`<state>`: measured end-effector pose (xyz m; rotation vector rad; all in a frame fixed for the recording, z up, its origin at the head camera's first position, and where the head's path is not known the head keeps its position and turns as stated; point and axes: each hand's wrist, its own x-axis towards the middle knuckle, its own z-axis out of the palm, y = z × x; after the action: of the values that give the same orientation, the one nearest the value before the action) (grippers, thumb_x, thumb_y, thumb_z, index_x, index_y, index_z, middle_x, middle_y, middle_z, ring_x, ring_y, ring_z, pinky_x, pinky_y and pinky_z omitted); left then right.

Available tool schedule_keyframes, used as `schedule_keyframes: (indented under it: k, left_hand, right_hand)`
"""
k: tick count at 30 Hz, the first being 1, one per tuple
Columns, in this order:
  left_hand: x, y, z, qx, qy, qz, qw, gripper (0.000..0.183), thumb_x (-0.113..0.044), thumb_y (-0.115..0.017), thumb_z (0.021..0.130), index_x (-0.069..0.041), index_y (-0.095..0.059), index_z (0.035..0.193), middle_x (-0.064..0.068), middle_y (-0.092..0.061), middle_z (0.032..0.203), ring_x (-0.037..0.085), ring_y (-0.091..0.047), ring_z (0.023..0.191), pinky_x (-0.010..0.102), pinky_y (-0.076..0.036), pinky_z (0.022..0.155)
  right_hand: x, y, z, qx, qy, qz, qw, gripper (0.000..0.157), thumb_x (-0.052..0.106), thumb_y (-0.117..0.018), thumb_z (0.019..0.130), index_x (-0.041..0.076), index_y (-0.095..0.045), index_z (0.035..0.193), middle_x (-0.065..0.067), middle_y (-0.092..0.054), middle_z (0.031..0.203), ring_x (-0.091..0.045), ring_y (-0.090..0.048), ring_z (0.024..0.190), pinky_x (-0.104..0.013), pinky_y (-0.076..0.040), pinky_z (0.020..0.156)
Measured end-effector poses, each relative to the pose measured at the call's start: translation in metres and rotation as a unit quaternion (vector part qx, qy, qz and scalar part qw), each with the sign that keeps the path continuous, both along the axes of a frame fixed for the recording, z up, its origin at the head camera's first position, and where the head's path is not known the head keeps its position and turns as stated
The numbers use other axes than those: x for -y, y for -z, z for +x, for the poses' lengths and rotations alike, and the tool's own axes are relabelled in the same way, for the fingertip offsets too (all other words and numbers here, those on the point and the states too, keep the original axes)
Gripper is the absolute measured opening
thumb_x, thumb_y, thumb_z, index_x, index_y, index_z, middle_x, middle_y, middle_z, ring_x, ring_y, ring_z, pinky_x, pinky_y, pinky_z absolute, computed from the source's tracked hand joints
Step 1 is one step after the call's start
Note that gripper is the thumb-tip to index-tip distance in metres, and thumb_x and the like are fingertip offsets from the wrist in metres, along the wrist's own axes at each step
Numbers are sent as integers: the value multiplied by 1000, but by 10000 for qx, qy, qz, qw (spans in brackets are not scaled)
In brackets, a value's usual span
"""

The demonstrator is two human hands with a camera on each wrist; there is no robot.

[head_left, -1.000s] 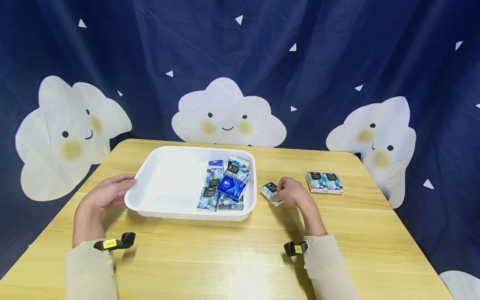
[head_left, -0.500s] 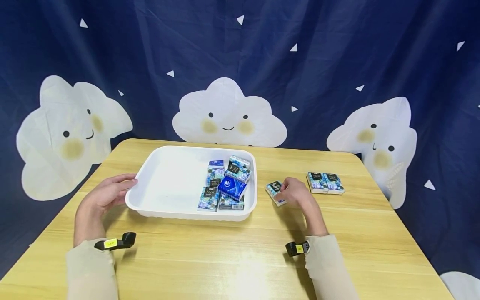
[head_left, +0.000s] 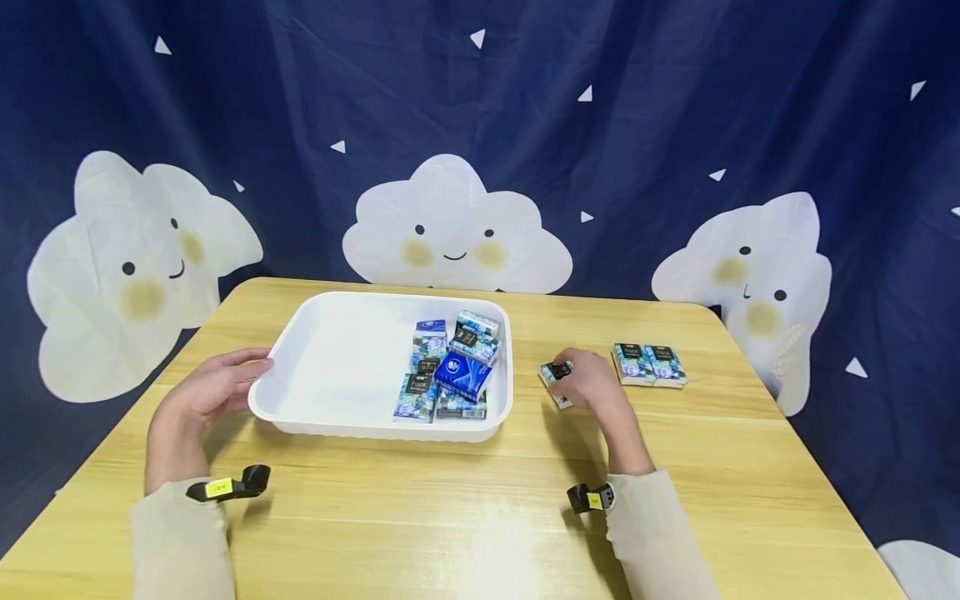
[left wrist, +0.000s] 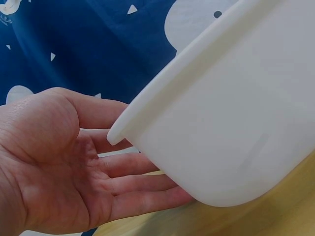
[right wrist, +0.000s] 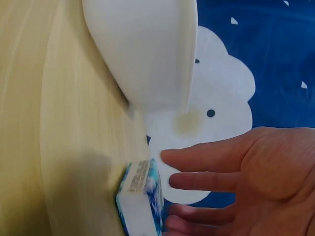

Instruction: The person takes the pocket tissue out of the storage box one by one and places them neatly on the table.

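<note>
In the head view, my left hand (head_left: 213,385) touches the left rim of a white tray (head_left: 315,367). The left wrist view shows its fingers (left wrist: 142,187) extended, reaching behind and under the tray's edge. To the right of the tray, my right hand (head_left: 588,379) rests on a small blue floral tissue pack (head_left: 561,398), partly hidden under the fingertips. In the right wrist view, the fingers (right wrist: 206,181) are fairly straight over the pack's (right wrist: 140,206) printed top; the lower fingertips reach its edge and do not visibly wrap round it.
Several tissue packs, among them a plain blue pack (head_left: 463,377) on top, lie in the tray's right half. A pair of floral packs (head_left: 649,365) sits side by side farther right on the wooden table (head_left: 420,517). A dark blue cloud-patterned curtain (head_left: 637,150) hangs behind.
My right hand has slid the tissue pack a little to the right across the table, away from the tray. The left hand and the tray have stayed in place.
</note>
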<state>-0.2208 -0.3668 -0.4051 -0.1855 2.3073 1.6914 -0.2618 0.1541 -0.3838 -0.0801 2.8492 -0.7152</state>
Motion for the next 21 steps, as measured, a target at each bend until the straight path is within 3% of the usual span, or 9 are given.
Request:
schedule_keyframes:
  k: [8, 12, 17, 21]
  left_hand:
    - [1, 0, 0, 45, -28, 11, 10000, 72, -32, -55, 106, 7, -22, 157, -19, -65, 102, 4, -68, 93, 26, -59, 81]
    - [1, 0, 1, 18, 11, 22, 10000, 72, -33, -55, 106, 7, -23, 157, -19, -66, 102, 5, -68, 93, 26, -59, 81]
    - [0, 0, 1, -24, 40, 95, 9999, 73, -32, -55, 106, 9, -22, 156, -19, -67, 101, 5, -69, 92, 27, -59, 81]
    - [-1, -1, 2, -52, 44, 131, 9999, 73, -32, -55, 106, 10, -21, 156, -19, -67, 100, 5, -70, 92, 27, -59, 81]
  right_hand:
    - [4, 6, -2, 167, -28, -73, 9998, 64, -4, -61, 78, 5, -57, 141, -23, -56, 142, -34, -53, 107, -42, -48, 85]
    - [-4, 9, -5, 90, 61, -185, 9998, 64, -3, -56, 80, 5, -55, 143, -25, -54, 144, -34, -52, 104, -38, -46, 77]
    - [-17, 11, -11, 110, 300, -405, 9987, 63, -1, -55, 81, 4, -54, 144, -27, -52, 145, -31, -52, 85, -30, -39, 58]
    - [-26, 14, -14, 73, 489, -486, 9976, 64, 0, -54, 82, 4, -52, 146, -29, -48, 149, -32, -52, 84, -29, -36, 55]
